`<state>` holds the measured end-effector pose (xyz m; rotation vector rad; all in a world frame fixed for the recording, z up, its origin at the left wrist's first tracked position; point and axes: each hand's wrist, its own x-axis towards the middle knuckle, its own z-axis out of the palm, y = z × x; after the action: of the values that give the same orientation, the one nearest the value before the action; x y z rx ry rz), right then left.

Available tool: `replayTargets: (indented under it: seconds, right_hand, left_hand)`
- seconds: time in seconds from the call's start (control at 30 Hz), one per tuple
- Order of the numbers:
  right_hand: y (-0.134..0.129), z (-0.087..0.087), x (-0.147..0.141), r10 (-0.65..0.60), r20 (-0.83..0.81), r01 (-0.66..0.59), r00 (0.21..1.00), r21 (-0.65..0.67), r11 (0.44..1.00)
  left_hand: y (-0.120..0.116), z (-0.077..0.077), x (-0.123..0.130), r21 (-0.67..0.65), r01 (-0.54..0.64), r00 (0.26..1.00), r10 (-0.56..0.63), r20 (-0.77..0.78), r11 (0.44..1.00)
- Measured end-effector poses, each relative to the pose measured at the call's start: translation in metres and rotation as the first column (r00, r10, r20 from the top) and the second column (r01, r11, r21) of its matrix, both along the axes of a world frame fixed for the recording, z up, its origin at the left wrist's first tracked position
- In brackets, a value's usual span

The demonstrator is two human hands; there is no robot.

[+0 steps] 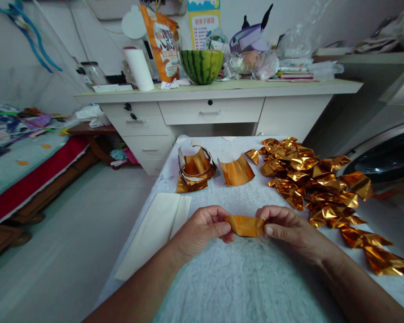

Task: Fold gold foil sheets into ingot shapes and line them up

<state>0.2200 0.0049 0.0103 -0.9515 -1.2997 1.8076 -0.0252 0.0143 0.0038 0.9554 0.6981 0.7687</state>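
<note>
While the left hand [202, 229] pinches one end of the folded gold piece [246, 225] between thumb and fingers, the right hand [289, 228] pinches the other, holding it over a cloth-covered table [242, 278]. Nearer the person than the piece, bare quilted cloth leaves open room; to its left, past white sheets [155, 229], runs the table's edge. Well beyond it, an orange bag [161, 45] and a poster [204, 27] bear Chinese characters, the poster's beginning 好孩子. Just beyond it stands a smooth, curved gold sheet [236, 171]; to its right, shiny, crinkled foil pieces [299, 175] lie heaped.
</note>
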Motion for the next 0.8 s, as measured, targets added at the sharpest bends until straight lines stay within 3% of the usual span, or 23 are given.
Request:
replayTargets:
  seconds: [0.8]
  right_hand:
    - [-0.0009, -0.0064, -0.0019, 0.080, -0.024, -0.079, 0.997, 0.016, 0.997]
  left_hand:
    - [-0.0008, -0.0009, -0.0029, -0.046, 0.080, 0.995, -0.082, -0.055, 0.996]
